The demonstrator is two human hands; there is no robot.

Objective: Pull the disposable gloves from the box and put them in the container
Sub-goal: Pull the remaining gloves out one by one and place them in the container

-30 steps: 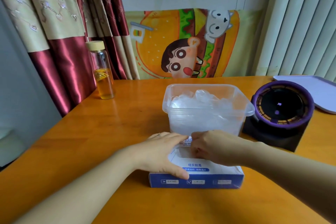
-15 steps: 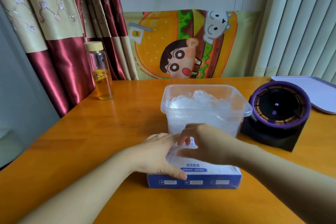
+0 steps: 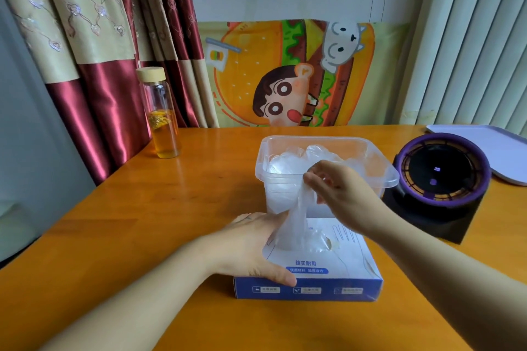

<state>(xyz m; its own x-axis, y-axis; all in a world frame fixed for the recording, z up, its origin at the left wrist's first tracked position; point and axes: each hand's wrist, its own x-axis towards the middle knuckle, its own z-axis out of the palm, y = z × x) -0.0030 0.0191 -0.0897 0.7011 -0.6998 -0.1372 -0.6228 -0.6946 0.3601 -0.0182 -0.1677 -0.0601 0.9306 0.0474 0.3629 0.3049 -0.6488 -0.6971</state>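
A blue-and-white glove box (image 3: pixel 336 273) lies flat on the wooden table near me. My left hand (image 3: pixel 251 245) rests on its left side with the thumb along the front edge, holding it down. My right hand (image 3: pixel 339 194) pinches a clear disposable glove (image 3: pixel 299 225) that stretches up from the slot in the box's top. Just behind the box stands a clear plastic container (image 3: pixel 382 177) with several crumpled clear gloves (image 3: pixel 288 159) inside.
A glass bottle (image 3: pixel 161 114) of amber liquid with a wooden cap stands at the back left. A purple-rimmed round device (image 3: pixel 445 179) on a black base sits right of the container. A pale tray (image 3: pixel 496 148) lies at the far right.
My right hand has risen from the box's slot, drawing a clear glove up out of it. My left hand has stayed on the box.
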